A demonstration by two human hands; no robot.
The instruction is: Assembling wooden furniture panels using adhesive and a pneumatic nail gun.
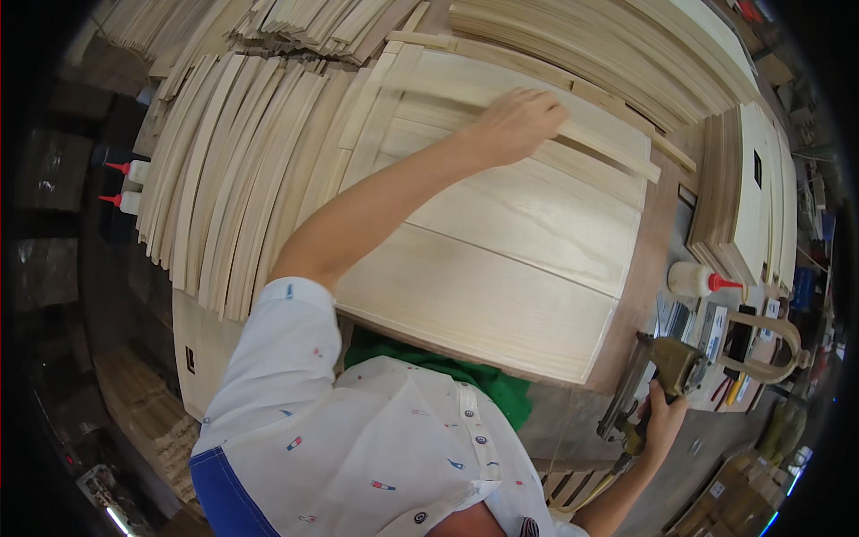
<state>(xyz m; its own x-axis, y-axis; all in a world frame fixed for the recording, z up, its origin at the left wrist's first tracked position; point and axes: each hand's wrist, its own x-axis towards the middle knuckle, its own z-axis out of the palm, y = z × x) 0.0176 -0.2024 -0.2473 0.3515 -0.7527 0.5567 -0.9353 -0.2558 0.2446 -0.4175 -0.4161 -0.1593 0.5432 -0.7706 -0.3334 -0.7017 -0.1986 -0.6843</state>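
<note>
My left hand [519,125] is closed around a narrow pale wooden strip [613,161], which it holds above a flat panel of light boards [510,259]. The strip casts a dark shadow on the boards and runs slantwise across their far part. At the lower right, my right hand [663,421] grips the handle of a pneumatic nail gun [677,362], held beside the panel's near right corner. An air hose [601,486] leads from the tool toward the lower edge. Part of the right hand's fingers is hidden behind the handle.
Stacked wooden strips [242,170] stand left of the panel, with long boards [591,58] piled beyond it. A pile of panels [738,197] is at the right. Near it lie a glue bottle [690,279] with red tip and a tape roll [787,345]. Green cloth [501,389] hangs below.
</note>
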